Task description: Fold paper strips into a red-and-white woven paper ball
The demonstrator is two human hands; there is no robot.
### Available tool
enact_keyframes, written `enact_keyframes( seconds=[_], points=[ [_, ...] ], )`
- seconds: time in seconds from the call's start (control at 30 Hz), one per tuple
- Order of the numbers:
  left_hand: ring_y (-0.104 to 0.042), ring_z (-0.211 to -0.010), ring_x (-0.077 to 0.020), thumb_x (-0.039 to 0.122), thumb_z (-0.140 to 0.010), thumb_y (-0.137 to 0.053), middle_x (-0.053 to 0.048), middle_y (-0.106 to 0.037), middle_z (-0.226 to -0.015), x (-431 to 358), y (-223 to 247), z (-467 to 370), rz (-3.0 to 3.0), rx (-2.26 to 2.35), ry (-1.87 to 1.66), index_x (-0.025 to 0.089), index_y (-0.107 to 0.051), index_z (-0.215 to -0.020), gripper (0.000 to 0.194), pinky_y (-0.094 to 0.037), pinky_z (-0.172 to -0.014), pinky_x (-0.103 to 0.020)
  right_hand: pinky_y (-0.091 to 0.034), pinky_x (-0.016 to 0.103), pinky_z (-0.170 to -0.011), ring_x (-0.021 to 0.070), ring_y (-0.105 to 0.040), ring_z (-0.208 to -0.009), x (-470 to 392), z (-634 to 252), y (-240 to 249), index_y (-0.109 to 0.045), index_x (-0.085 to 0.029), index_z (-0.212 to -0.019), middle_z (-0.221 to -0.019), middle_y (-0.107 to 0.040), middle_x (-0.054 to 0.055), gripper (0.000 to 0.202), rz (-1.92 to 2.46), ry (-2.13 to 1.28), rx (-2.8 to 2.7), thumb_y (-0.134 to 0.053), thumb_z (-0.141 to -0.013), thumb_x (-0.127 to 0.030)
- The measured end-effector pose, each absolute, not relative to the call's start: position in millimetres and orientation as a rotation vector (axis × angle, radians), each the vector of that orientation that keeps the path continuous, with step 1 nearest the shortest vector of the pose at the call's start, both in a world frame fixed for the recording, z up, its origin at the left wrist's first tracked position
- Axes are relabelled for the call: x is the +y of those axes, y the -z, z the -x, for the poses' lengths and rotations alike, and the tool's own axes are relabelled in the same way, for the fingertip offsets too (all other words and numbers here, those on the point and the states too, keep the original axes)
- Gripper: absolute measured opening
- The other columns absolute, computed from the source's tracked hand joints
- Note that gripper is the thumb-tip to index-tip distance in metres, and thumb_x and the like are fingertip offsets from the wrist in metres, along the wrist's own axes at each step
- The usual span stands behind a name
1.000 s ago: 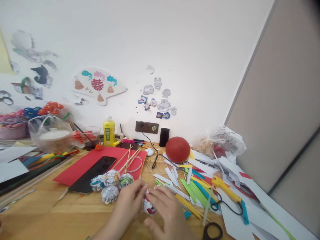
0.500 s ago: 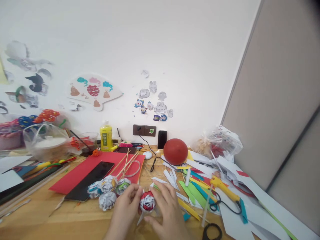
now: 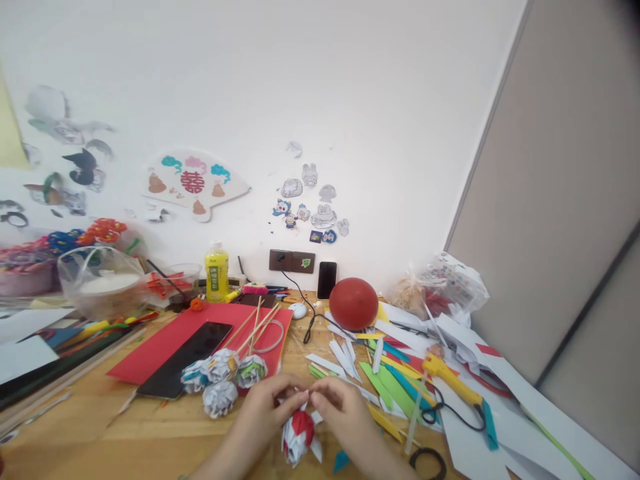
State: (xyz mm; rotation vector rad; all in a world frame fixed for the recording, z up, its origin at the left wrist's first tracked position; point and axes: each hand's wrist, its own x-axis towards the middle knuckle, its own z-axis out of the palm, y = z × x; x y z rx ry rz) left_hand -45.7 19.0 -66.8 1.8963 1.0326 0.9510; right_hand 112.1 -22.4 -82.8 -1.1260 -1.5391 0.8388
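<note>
A crumpled red and white paper flower [image 3: 299, 437] hangs between my hands near the table's front edge, its head tilted down toward me. My left hand [image 3: 281, 400] pinches a white paper tip at the top of it. From the other side my right hand [image 3: 327, 400] closes its thumb and fingers on the same tip. To the left lie several crumpled paper flowers [image 3: 220, 399], white with blue, yellow or green, on thin wooden sticks [image 3: 257, 328].
A dark phone [image 3: 185, 360] lies on red paper [image 3: 150, 353]. Behind are a yellow bottle [image 3: 217, 273], a standing phone [image 3: 327, 280] and a red balloon [image 3: 353, 303]. At right are coloured paper strips [image 3: 393, 387], a yellow glue gun [image 3: 453, 379] and black scissor handles [image 3: 429, 463].
The flower has turned, with more red showing, and sits lower. My hands have come together above it, the right hand's spread fingers now closed. The view has shifted slightly left.
</note>
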Motion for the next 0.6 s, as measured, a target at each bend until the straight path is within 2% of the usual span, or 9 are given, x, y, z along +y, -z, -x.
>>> enact_keyframes(
  seconds=[0.07,0.13,0.27,0.4,0.6],
  points=[
    [-0.063,-0.066,-0.0190,0.025,-0.069,-0.061,-0.004,-0.069,-0.070,19.5,68.5,44.8,-1.802,1.014,-0.982,0.016,-0.066,-0.074,0.012,-0.047,-0.061,-0.026,-0.050,0.027,-0.060,0.0181,-0.063,-0.068,-18.4,-111.3,87.6,-0.063,-0.014,-0.083,-0.073,-0.066,0.004,0.025,1.105,-1.006,-1.503,-0.058,-0.078,-0.038],
    [-0.063,-0.065,-0.0186,0.027,-0.067,-0.063,-0.003,-0.068,-0.069,18.8,69.1,43.2,-1.710,0.966,-1.015,0.015,-0.064,-0.076,0.015,-0.049,-0.059,-0.026,-0.049,0.026,-0.060,0.0176,-0.063,-0.068,-16.5,-110.5,89.3,-0.063,-0.013,-0.084,-0.073,-0.066,0.004,0.021,1.100,-1.005,-1.495,-0.058,-0.078,-0.033],
    [-0.065,-0.071,-0.0189,0.022,-0.066,-0.062,-0.004,-0.070,-0.075,15.0,64.4,42.3,-1.718,0.894,-1.059,0.017,-0.064,-0.080,0.015,-0.052,-0.065,-0.027,-0.048,0.026,-0.065,0.0173,-0.062,-0.071,-18.2,-112.6,82.8,-0.064,-0.015,-0.080,-0.075,-0.066,0.004,0.013,1.146,-0.638,-1.624,-0.053,-0.079,-0.020],
    [-0.065,-0.083,-0.0209,0.021,-0.066,-0.065,-0.005,-0.072,-0.088,11.8,59.9,46.5,-1.971,0.940,-1.208,0.021,-0.068,-0.083,0.017,-0.051,-0.077,-0.030,-0.047,0.026,-0.067,0.0167,-0.060,-0.073,-22.1,-116.2,77.7,-0.062,-0.018,-0.080,-0.077,-0.065,0.004,0.014,1.109,-0.247,-1.707,-0.049,-0.079,-0.015],
    [-0.065,-0.084,-0.0218,0.025,-0.070,-0.067,-0.004,-0.074,-0.084,11.4,58.8,50.3,-2.176,0.921,-1.378,0.025,-0.070,-0.083,0.014,-0.050,-0.082,-0.033,-0.049,0.027,-0.071,0.0167,-0.060,-0.080,-24.5,-114.5,83.4,-0.058,-0.019,-0.090,-0.084,-0.064,0.005,0.017,0.993,-0.061,-1.671,-0.046,-0.080,-0.012]
  ],
)
